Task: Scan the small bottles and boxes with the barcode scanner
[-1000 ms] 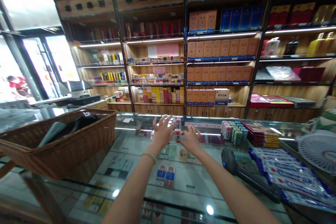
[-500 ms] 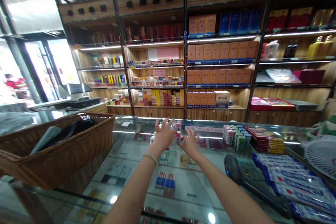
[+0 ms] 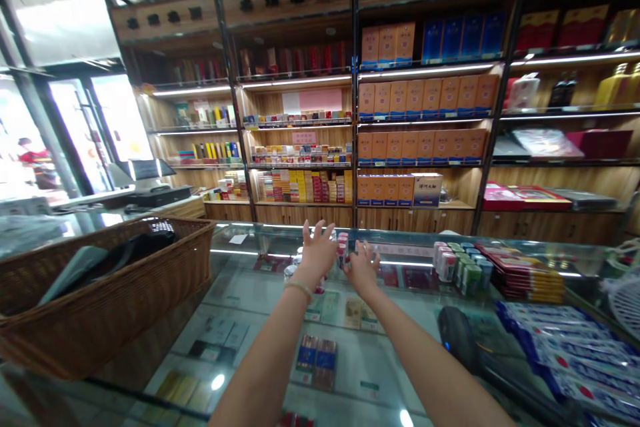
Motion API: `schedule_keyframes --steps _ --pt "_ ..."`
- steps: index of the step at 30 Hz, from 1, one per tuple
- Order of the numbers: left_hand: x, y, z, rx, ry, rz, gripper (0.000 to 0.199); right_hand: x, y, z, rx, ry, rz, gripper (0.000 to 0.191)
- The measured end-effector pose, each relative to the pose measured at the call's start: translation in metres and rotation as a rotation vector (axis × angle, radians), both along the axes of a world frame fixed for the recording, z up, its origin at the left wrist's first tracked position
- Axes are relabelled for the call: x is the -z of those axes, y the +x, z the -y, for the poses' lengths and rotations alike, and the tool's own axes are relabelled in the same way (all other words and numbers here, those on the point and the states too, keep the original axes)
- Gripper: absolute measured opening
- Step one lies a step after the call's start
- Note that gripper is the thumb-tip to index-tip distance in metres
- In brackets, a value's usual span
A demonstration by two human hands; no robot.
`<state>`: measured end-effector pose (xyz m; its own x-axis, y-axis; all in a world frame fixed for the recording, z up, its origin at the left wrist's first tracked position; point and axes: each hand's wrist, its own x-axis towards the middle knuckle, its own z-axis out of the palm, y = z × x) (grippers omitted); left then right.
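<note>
Both my hands reach across the glass counter to a small cluster of white and pink canisters point(image 3: 342, 252) near its far side. My left hand point(image 3: 319, 259) is on the left of the cluster, fingers spread and raised, covering some canisters. To the right, my right hand point(image 3: 363, 267) has its fingers apart and slightly bent, with the thumb side close to a pink canister. Whether either hand touches them is hard to tell. Another white-capped canister point(image 3: 290, 272) stands by my left wrist.
A wicker basket point(image 3: 115, 303) sits on the left. On the right are rows of green and pink canisters point(image 3: 470, 277), stacked red-gold packets point(image 3: 525, 273), a black handheld scanner point(image 3: 457, 333) and blue-white packages point(image 3: 565, 340). Packs point(image 3: 317, 360) lie beneath the glass.
The view has shifted slightly, so the counter goods on the right appear further right. My hands stay around the canister cluster, with only small finger movements.
</note>
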<state>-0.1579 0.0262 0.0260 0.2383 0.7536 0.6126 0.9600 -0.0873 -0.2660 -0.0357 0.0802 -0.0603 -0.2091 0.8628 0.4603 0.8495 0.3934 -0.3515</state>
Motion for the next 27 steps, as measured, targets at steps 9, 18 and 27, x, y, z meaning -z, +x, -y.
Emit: schedule_keyframes --steps 9,18,27 --pt "0.006 -0.004 -0.011 -0.005 0.016 0.006 0.020 0.003 -0.003 -0.004 0.019 0.067 -0.012 0.019" --pt "0.003 -0.001 -0.011 0.011 -0.001 0.058 0.013 -0.003 0.000 -0.001 0.011 0.047 -0.012 0.021" --pt "0.000 -0.002 -0.018 0.005 -0.025 0.092 0.012 -0.001 -0.001 -0.008 0.030 0.027 -0.012 0.021"
